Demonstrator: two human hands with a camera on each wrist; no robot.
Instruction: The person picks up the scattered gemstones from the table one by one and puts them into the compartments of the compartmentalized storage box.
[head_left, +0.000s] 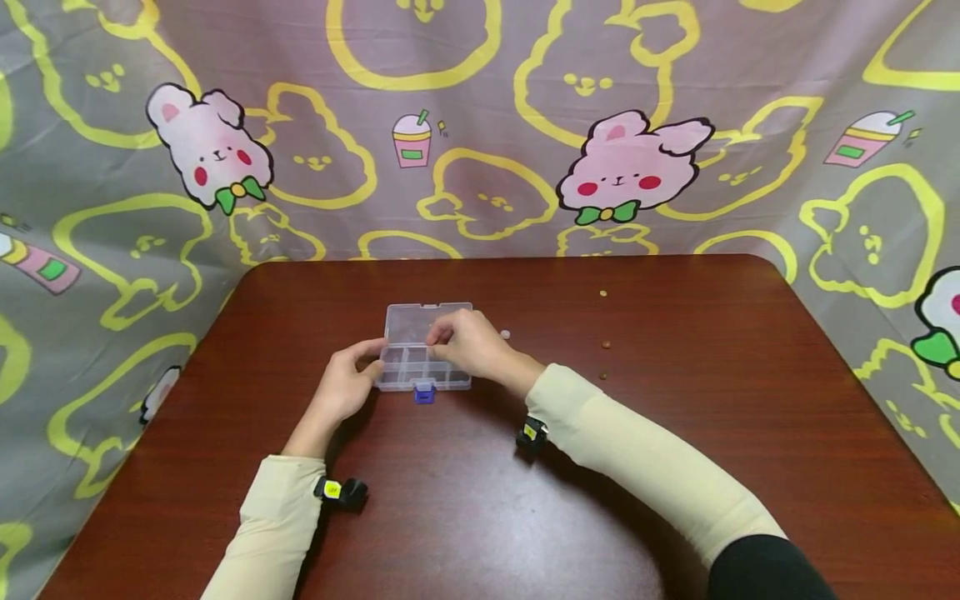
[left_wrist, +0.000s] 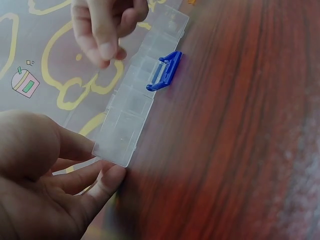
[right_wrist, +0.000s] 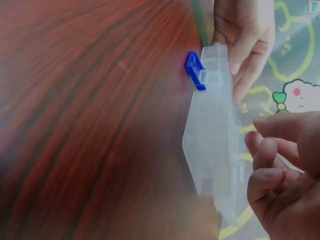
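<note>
My left hand (head_left: 347,385) pinches the left end of the clear box (head_left: 450,386), which lies open near the middle of the head view. My right hand (head_left: 471,343) bends its fingers above it; whether they hold anything, I can't tell. A blue latch (head_left: 424,394) fronts the box; small bits (head_left: 606,344) dot the table (head_left: 465,517) at centre right.

A red-brown table (head_left: 697,333) has rounded far corners. Behind it and at both sides hangs a grey-pink cloth (head_left: 480,117), printed with yellow animal outlines (head_left: 412,82), rabbits (head_left: 618,167) with green bows (head_left: 607,213), and pink cups (head_left: 412,143) with green straws (head_left: 423,117).
</note>
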